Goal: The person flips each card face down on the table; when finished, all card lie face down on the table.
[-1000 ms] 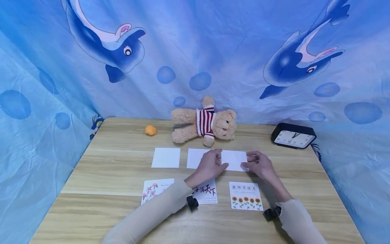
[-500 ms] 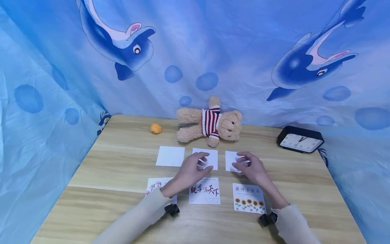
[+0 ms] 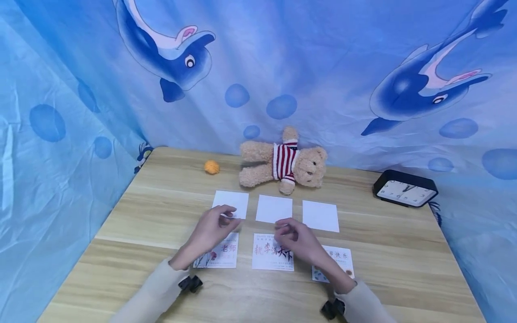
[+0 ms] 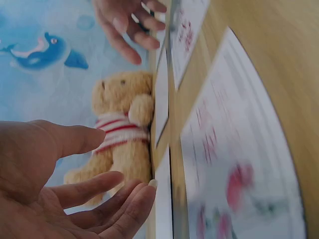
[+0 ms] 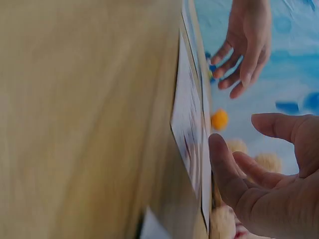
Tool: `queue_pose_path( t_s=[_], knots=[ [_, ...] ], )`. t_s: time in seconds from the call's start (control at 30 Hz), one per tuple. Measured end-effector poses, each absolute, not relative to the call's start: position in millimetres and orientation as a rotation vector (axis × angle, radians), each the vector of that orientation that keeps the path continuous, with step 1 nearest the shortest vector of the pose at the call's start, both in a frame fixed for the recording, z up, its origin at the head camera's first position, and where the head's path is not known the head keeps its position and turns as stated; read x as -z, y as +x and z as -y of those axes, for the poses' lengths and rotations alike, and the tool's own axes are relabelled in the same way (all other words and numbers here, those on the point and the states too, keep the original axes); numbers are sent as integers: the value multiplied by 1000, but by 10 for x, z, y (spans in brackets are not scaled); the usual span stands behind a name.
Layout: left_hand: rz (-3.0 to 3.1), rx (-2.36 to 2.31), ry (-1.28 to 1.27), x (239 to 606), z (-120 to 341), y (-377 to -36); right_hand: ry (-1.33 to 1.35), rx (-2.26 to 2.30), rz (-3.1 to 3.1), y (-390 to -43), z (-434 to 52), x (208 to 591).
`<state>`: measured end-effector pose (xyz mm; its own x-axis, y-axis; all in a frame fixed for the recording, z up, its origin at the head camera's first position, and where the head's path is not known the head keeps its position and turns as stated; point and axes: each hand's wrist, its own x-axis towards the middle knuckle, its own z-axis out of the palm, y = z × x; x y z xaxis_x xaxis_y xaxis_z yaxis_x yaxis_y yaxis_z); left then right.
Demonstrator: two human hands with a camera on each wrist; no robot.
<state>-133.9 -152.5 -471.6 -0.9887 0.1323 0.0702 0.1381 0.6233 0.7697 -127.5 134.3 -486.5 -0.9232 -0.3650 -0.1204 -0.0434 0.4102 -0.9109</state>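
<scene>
Three blank white cards lie in a row: a left one, a middle one and a right one. Nearer the front is a second row of printed cards: a flower card, a red-lettered card and a sunflower card. My left hand hovers over the left pair, fingers loosely bent and holding nothing. Between the middle and right columns is my right hand, also without anything in its grasp. It partly covers the sunflower card, while the left wrist hides part of the flower card.
At the back of the wooden table a teddy bear in a striped shirt lies on its side. An orange ball sits to its left, and a black clock stands at the right. A blue dolphin curtain hangs behind.
Both hands have moved left and nearer the front, from the right blank card, which now lies fully uncovered. The head view has shifted slightly.
</scene>
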Motion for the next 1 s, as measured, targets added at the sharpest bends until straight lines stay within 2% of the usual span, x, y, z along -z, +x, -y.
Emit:
queue_pose_path(
  t_s=[0.27,0.53,1.0],
  knots=[
    [2920,1187,-79,4715,1839,-1168,-497,1550,-2206,-1120,-1006,4885],
    [3035,1029,117,4656,2095,-1086,-526,1574,-1999,-1108,-779,4911],
    [3048,1133,215,4644,2140,-861,-513,1595,-1862,-1103,-656,4901]
  ],
)
